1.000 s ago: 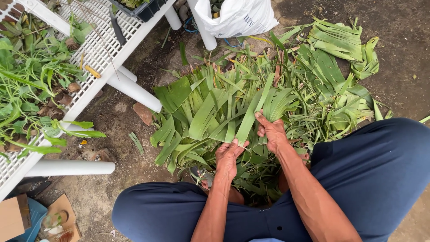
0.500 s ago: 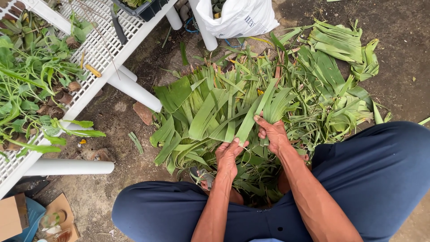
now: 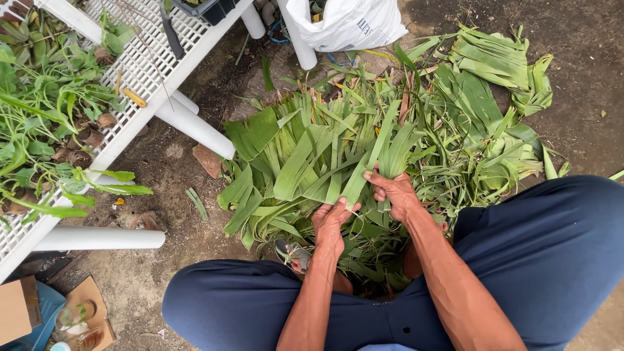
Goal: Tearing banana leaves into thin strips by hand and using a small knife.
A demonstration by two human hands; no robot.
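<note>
A white slatted worktop (image 3: 140, 78) carries potted green plants (image 3: 45, 123) at left. White sack (image 3: 348, 23) up top, cardboard box (image 3: 18, 311) down in the corner.

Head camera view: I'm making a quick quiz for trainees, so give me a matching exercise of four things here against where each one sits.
Things:
1. white sack
2. cardboard box
3. white grid bench
4. long green leaves

Places:
a. bottom left corner
b. heaped on the ground ahead of the knees, under the left hand and right hand
c. top centre, behind the leaf pile
d. upper left, carrying potted plants

Pairs: 1-c, 2-a, 3-d, 4-b
</note>
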